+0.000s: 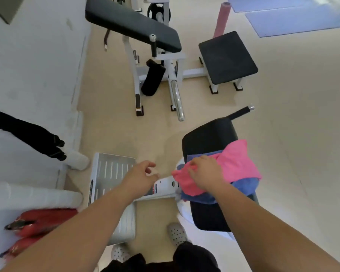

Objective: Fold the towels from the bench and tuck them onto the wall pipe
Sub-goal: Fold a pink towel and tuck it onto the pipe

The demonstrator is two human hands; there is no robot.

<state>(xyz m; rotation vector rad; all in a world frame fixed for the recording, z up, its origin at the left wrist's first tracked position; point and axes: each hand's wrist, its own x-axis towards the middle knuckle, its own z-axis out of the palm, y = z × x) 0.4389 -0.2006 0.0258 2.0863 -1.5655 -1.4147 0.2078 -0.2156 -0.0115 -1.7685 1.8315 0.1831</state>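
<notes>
A pink towel (238,163) lies crumpled on top of a blue towel (243,188) on the black padded bench (208,138) at the right. My right hand (204,171) grips the near left edge of the pink towel. My left hand (141,177) hovers just left of the bench, fingers loosely curled and apart, holding nothing. A white padded wall pipe (33,195) runs along the wall at lower left, with red folded cloth (39,222) beside it.
A white metal footplate (112,173) sits on the floor under my left arm. A black-and-white gym machine (157,61) and a square black pad (227,57) stand farther ahead. Another person's leg in black, with a white shoe (77,160), is near the wall. My feet (177,234) are below.
</notes>
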